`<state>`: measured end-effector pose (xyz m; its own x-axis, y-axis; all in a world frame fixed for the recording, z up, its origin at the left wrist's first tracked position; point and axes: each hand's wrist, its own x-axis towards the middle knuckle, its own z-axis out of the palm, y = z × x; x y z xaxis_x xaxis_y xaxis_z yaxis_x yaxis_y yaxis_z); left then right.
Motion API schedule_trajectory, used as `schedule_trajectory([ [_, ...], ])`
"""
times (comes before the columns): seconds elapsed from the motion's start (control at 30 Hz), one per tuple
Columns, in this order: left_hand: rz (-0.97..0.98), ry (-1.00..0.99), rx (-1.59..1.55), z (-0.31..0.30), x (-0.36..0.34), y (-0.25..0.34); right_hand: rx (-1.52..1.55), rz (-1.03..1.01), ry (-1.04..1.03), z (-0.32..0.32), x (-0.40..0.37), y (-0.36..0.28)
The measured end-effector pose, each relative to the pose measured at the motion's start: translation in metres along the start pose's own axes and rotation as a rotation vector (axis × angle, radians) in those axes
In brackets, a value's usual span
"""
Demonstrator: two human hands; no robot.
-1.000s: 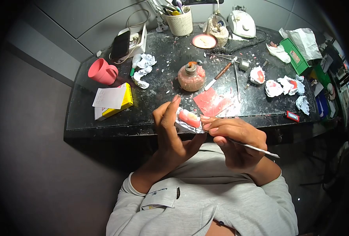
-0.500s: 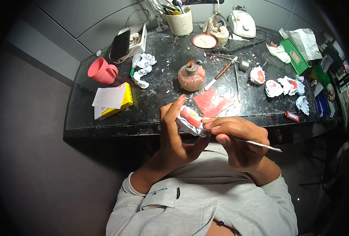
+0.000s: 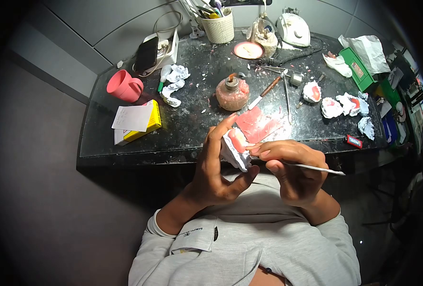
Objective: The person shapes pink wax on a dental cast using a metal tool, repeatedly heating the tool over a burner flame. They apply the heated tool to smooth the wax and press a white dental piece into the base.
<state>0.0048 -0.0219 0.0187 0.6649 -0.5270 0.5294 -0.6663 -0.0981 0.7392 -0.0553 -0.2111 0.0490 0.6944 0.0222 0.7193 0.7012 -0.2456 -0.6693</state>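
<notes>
One denture cast (image 3: 235,145), frame centre.
The left grip (image 3: 216,167) clasped it, the right grip (image 3: 292,169) pinched one tool (image 3: 316,168); one burner (image 3: 232,93), one mug (image 3: 124,86) above.

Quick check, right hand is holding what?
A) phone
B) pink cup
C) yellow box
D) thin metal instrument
D: the right hand pinches a thin metal instrument, its working end at the dental cast gripped in the left hand. The pink cup sits untouched on the bench.
</notes>
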Motion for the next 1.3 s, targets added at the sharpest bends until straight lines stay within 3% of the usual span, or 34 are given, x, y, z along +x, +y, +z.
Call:
schedule_trajectory([
  [0.1,-0.077,-0.037,-0.155,0.0,-0.002,0.0,0.026,-0.011,0.014,0.001,-0.001,0.002],
  [0.33,-0.072,-0.079,-0.229,-0.004,0.002,0.003,0.011,-0.036,0.024,0.001,-0.002,0.003],
  [0.6,-0.194,-0.086,-0.352,-0.006,0.0,0.003,0.076,0.012,0.049,0.0,-0.003,0.003],
  [0.8,-0.035,-0.106,-0.309,-0.009,0.004,-0.003,0.092,-0.07,0.068,0.0,0.003,0.006],
  [1.3,-0.068,-0.037,-0.084,-0.005,0.0,-0.002,0.019,-0.086,0.013,0.005,0.0,0.01],
])
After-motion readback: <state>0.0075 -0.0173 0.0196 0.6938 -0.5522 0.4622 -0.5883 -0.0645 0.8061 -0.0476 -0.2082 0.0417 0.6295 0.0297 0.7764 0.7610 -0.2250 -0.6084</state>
